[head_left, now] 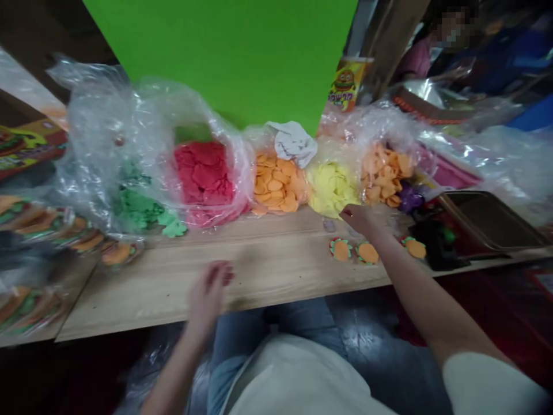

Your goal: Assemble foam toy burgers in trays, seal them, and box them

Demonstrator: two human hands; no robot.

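Note:
My left hand (209, 285) hovers over the front of the wooden bench (142, 294), a little blurred. Its fingers are loosely bent with a gap by the thumb, and nothing shows in them. At the front edge of a heap of yellow foam pieces (332, 184), my right hand (356, 220) has its fingers drawn together; whatever they may hold is hidden. Close to the right forearm lie small toy burgers with orange tops: one burger (340, 249) at left, another (367, 253) beside it, and a third (415, 248) past the arm.
Plastic bags along the back hold green pieces (140, 202), red pieces (205, 173), orange rounds (279, 181) and orange cut-outs (384, 173). A white cloth (294, 143) lies on top. Bagged burgers (118, 252) crowd the left; a dark-topped box (488, 219) stands right. Another person is behind.

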